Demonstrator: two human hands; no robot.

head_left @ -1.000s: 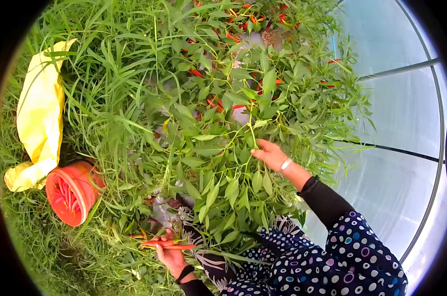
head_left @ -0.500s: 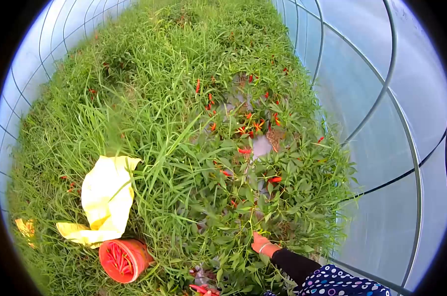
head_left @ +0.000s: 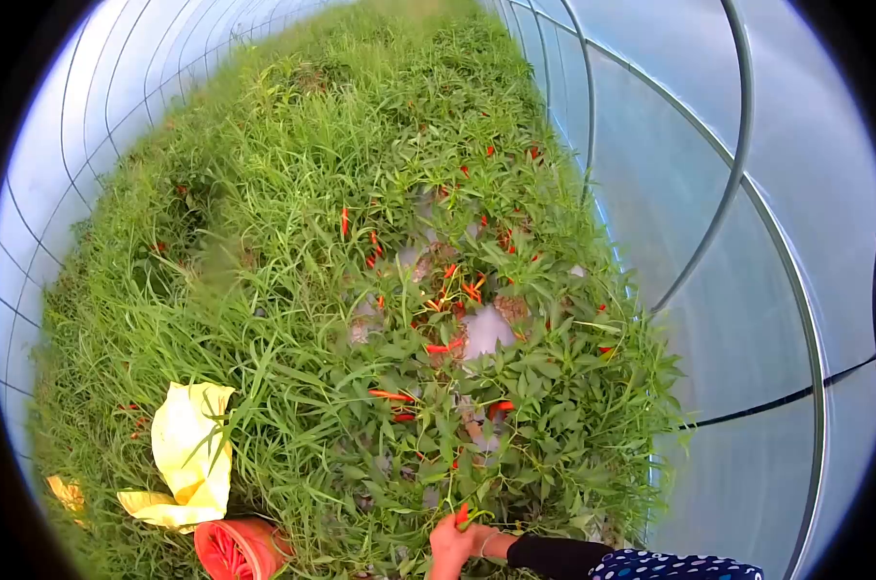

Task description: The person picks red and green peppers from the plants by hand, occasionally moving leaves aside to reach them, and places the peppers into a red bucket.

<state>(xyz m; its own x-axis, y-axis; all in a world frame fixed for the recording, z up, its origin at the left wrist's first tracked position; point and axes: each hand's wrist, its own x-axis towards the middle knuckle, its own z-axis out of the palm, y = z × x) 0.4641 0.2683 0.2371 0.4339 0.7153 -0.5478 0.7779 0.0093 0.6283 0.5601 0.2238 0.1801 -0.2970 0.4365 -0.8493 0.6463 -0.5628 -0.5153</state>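
Note:
At the bottom centre, my left hand [head_left: 447,547] is closed beside my right hand, a red pepper [head_left: 462,514] with a green part at its fingertips. My right hand [head_left: 483,541], in a black sleeve with a dotted cover, reaches in from the right and touches the left one; its fingers are mostly hidden. Pepper plants [head_left: 544,372] with red peppers stand just beyond both hands. A red bucket [head_left: 264,546] holding red peppers sits to the lower left, cut off by the frame's bottom edge.
Behind the bucket lies a yellow sack [head_left: 191,449], with a smaller yellow piece [head_left: 68,491] farther left. Tall grass [head_left: 293,338] grows between sack and plants. A curved metal pipe [head_left: 732,184] and plastic sheeting [head_left: 737,493] line the right side.
My left hand has come into view beside my right hand, which has shifted left and down. A red pepper now shows at the hands. The plants, sack and bucket appear lower as the view tilted.

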